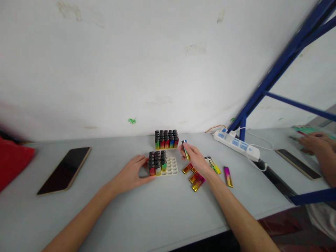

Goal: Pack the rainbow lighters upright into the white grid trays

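Observation:
My left hand (135,175) is curved around the left side of a white plastic tray (172,167) on the table, with its thumb at the near corner. Upright lighters with black tops (157,166) fill the tray's left part; bare round-ended pockets show on the right. Between the fingertips of my right hand (194,157) is a shiny lighter (186,150), blue to gold, held tilted above the table, right of the tray. Below that hand lie several loose metallic lighters (195,180) in red, orange and gold, partly hidden by my forearm. One pink-and-gold lighter (228,176) lies apart, farther right.
Behind the tray, against the wall, stands a second block of upright lighters (167,139). A dark phone (65,169) lies left, near a red item (15,159). On the right are a white power strip (236,143), a blue frame (244,119) and another person's hands (316,141).

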`<state>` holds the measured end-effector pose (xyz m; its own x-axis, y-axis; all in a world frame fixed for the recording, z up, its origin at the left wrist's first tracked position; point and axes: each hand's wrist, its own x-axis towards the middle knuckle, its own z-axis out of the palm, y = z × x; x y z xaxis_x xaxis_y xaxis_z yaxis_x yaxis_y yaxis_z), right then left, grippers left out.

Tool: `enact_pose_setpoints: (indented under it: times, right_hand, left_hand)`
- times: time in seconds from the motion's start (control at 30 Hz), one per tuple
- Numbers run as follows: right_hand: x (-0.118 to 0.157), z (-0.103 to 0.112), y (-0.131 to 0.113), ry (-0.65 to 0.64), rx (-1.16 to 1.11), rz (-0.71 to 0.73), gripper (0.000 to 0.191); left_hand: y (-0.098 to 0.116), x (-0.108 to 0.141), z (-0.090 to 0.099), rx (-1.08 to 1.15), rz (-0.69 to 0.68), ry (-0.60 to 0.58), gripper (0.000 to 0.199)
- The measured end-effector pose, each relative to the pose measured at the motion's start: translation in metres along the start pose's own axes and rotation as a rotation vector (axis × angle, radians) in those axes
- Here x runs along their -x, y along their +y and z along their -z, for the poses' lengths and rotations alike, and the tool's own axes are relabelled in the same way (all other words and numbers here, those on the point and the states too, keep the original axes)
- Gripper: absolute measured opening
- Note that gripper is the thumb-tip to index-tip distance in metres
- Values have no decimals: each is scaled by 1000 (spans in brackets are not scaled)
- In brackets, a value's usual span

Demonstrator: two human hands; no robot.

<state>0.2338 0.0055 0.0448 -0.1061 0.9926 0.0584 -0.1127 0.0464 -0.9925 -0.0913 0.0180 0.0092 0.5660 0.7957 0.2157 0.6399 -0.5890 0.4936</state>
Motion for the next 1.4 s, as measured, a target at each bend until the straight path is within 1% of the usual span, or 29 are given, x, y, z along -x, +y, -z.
enact_pose_setpoints:
  times: [0.1,0.2,0.27,0.3,0.33,0.43,0.5,0.7,0.77,0.83,0.93,1.03,1.1,1.2,1.27,1.33,1.4]
  right_hand:
    - [5,-6,-2,-66,57,29,72]
    - [10,-12,-3,-88,64,-74,74]
    - [12,-16,-2,-79,68,-155,75]
    - [13,-18,-1,-59,83,-168,75]
    - [13,-21,0,-30,114,-158,76]
    - [15,-27,3,70,267,-56,77]
    - [15,-29,6,110,361,-17,74]
    - [15,-33,13,177,495,38,48]
    - [14,-34,14,192,504,59,46]
    - [15,-34,14,191,513,80,48]
    - [17,-32,9,162,530,142,53]
    - [21,-28,3,71,568,211,49]
    - [23,-24,1,7,634,292,49]
    - [24,-19,1,-50,764,435,56]
    - [24,-18,2,-89,835,436,60]
    - [25,-17,3,-125,874,370,62]
    - [26,-18,4,-142,864,314,64]
  left_hand:
    - [2,0,1,6,0,1,55]
    - [4,0,3,9,9,-9,53]
    - [5,0,4,18,3,-14,52]
    - [5,0,4,23,-3,-14,51]
    - [5,0,4,27,-7,-11,50]
    - [5,0,4,29,1,-4,51]
    - [5,0,3,27,19,-2,51]
    - [8,-1,3,6,11,-11,47]
    - [8,-2,4,0,4,-11,47]
    - [8,-1,4,-2,3,-11,47]
    - [8,-1,3,1,9,-1,48]
    - [7,-1,3,5,9,-7,49]
    - [7,-1,3,5,4,-9,48]
    - [8,-1,3,7,-6,-3,48]
    - [9,-1,3,9,-6,-3,48]
    - [10,-1,3,8,-1,-3,47]
    - [10,-1,3,6,5,-4,46]
